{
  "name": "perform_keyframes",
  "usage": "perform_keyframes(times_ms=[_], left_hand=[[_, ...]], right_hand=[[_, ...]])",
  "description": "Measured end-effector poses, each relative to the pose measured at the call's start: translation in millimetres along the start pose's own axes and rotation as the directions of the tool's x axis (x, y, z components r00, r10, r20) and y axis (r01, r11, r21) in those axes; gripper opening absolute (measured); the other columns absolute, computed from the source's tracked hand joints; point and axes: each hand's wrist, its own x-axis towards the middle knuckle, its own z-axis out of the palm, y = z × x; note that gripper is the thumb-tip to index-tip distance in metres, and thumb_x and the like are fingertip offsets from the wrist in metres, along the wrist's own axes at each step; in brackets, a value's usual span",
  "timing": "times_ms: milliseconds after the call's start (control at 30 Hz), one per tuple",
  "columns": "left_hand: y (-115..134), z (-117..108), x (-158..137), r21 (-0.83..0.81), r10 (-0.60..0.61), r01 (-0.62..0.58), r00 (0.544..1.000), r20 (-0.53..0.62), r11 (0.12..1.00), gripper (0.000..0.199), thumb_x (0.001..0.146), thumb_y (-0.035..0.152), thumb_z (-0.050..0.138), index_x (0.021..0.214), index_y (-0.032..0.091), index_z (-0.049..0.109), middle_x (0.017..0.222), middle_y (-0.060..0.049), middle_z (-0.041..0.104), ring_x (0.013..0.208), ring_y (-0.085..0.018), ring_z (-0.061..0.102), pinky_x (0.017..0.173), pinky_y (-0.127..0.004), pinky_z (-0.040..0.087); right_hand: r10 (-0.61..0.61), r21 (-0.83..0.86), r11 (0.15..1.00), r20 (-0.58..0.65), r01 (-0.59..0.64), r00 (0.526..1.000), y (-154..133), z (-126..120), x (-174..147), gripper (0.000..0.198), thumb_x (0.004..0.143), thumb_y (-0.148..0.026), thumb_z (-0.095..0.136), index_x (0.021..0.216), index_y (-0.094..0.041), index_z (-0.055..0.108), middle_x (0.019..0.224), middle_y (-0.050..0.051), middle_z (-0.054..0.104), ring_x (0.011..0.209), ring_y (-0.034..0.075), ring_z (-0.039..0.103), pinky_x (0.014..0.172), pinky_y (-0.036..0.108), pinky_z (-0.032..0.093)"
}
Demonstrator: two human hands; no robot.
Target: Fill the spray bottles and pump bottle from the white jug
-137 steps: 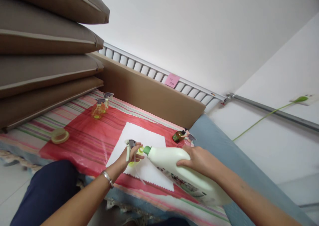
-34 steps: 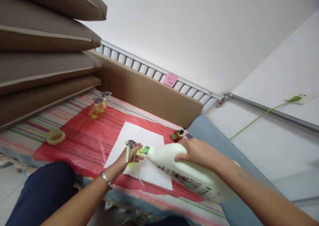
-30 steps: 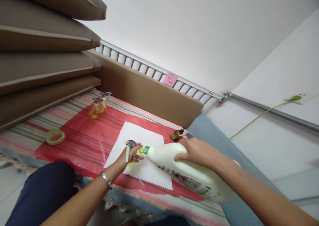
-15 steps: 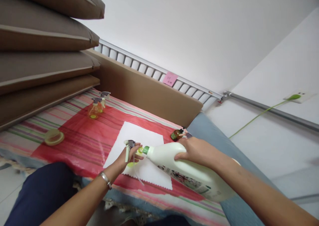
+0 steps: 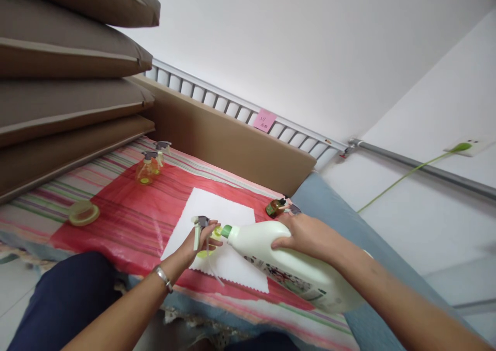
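Observation:
My right hand [image 5: 306, 237] grips the handle of a big pale green detergent jug [image 5: 267, 240], tipped nearly on its side. The jug's green spout [image 5: 226, 231] meets the mouth of a small yellowish bottle [image 5: 212, 235], partly hidden by my fingers. In my left hand [image 5: 194, 242] is a grey and white trigger spray head [image 5: 200, 228], its thin clear tube hanging down. Left fingers also reach round the small bottle's neck; whether they press on it I cannot tell. Beneath lies a white scalloped-edge sheet [image 5: 232, 206].
Orange-yellow spray bottles [image 5: 146, 169] stand at the back left. A round yellowish lid [image 5: 83, 214] lies near the left edge. Behind the jug lies a brown bottle [image 5: 274, 208]. Red plastic film [image 5: 135, 222] covers the striped cloth [image 5: 46, 201]; stacked brown cushions [image 5: 77, 95] rise at left.
Hands, jug and small bottle stay nearly in place. Only a very slight shift of the whole view shows.

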Motion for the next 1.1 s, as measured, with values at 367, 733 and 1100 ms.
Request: perform_keyframes(times_ms=[367, 733, 1100], left_hand=[[3.8, -19.8, -2.6, -0.084, 0.023, -0.023, 1.0, 0.004, 0.996, 0.049, 0.076, 0.048, 0.055, 0.116, 0.021, 0.047, 0.138, -0.013, 0.04, 0.077, -0.023, 0.068, 0.069, -0.036, 0.051], [13.9, -9.1, -9.4, -0.018, 0.009, -0.009, 0.999, -0.036, 1.0, 0.046, 0.08, 0.045, 0.05, 0.118, 0.02, 0.049, 0.137, -0.012, 0.043, 0.073, -0.022, 0.068, 0.076, -0.04, 0.049], [19.0, -15.6, -4.3, -0.019, -0.005, 0.005, 1.0, -0.02, 1.0, 0.047, 0.081, 0.046, 0.048, 0.119, 0.021, 0.05, 0.137, -0.011, 0.043, 0.078, -0.023, 0.067, 0.081, -0.042, 0.047]], right_hand=[[0.307, 0.563, 0.813, -0.193, -0.151, 0.932, 34.2, 94.7, 2.3, 0.037, 0.07, -0.054, 0.055, 0.082, -0.02, 0.064, 0.078, 0.004, 0.069, 0.07, 0.022, 0.06, 0.062, 0.028, 0.04], [0.741, 0.928, 0.372, -0.318, 0.032, 0.591, 39.4, 162.5, 100.3, 0.041, 0.063, -0.053, 0.06, 0.081, -0.016, 0.057, 0.074, 0.003, 0.063, 0.063, 0.019, 0.054, 0.056, 0.028, 0.038], [0.824, 0.966, 0.228, -0.259, 0.122, 0.504, 15.3, 207.7, 164.3, 0.041, 0.06, -0.055, 0.061, 0.077, -0.019, 0.051, 0.077, 0.004, 0.063, 0.068, 0.02, 0.053, 0.06, 0.028, 0.039]])
